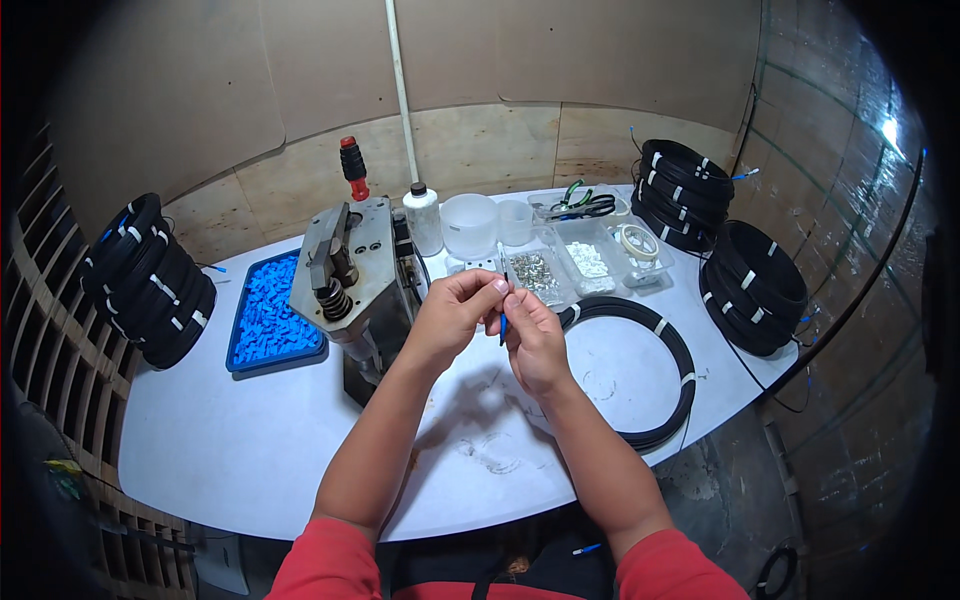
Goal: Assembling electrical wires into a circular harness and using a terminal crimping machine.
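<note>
In front of the bins, my left hand (455, 310) and my right hand (535, 340) meet with fingertips pinched together. Between them is the end of a thin cable, with a short blue piece (503, 329) showing below the fingers. A slim pale tip rises just above the fingertips, too small to make out. Beyond my hands stands a clear bin of small metal terminals (535, 277). A coil of black cable (688, 378) tied with white bands lies flat right of my right hand. The press (352, 270), with a red and black handle, stands left of my left hand.
A blue tray (280, 368) of small blue sleeves sits left. Black coils are stacked at left (150, 290) and right (755, 290). Behind are a white bottle (423, 220), round tubs (470, 222), a bin of white pieces (588, 265), tape rolls (638, 243) and green-handled pliers (575, 200).
</note>
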